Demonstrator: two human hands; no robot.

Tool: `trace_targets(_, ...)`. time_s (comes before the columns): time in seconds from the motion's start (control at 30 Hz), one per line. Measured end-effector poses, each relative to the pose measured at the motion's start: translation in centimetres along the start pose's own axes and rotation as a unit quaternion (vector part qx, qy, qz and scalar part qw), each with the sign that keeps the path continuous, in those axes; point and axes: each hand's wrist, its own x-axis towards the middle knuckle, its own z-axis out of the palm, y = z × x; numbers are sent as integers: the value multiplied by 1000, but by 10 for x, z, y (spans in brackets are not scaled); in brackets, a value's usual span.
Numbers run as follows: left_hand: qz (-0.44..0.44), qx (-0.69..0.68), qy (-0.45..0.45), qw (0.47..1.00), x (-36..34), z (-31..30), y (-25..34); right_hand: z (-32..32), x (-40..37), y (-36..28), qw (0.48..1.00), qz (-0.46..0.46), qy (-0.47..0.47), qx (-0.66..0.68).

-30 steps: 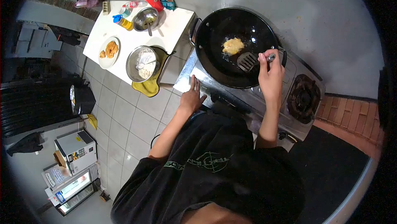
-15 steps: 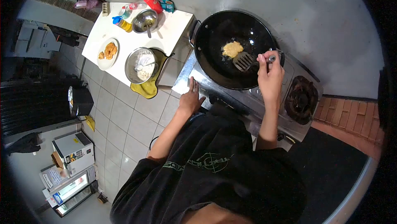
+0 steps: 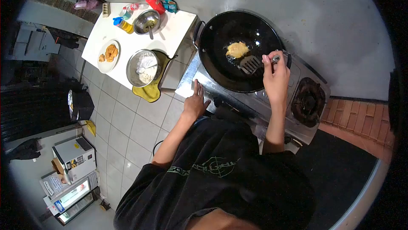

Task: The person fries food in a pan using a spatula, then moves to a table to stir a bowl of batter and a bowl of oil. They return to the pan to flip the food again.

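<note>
I observe the right hand (image 3: 276, 79) gripping the slotted spatula (image 3: 250, 63), its blade inside the black wok (image 3: 240, 49) just beside the yellow fritter (image 3: 237, 49). The left hand (image 3: 195, 101) rests flat, fingers spread narrowly, on the steel stove (image 3: 189, 86) edge.

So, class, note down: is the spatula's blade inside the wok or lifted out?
Inside: the spatula blade sits within the wok rim, just beside the yellow fritter, handle in the right hand.

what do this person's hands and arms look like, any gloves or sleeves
No gloves: the left hand and right hand are bare, as are both forearms. A black short-sleeved shirt with a faint green print covers the upper arms.
</note>
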Motion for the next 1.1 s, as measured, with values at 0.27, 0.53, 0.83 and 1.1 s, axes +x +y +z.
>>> trace_targets(0.27, 5, 9, -9, 1000, 1, 0, -2, 0, -1, 0, 1000, 30, -2, 7)
trace_targets(0.53, 27, 0, 3, 1000, 0, 1, -4, 5, -4, 6, 999, 13, 31, 16)
trace_targets(0.83, -4, 4, -25, 1000, -2, -5, -1, 5, -7, 0, 999, 20, 27, 9)
trace_targets(1.1, 5, -15, -28, 999, -2, 1, -10, 5, -8, 0, 1000, 14, 11, 2)
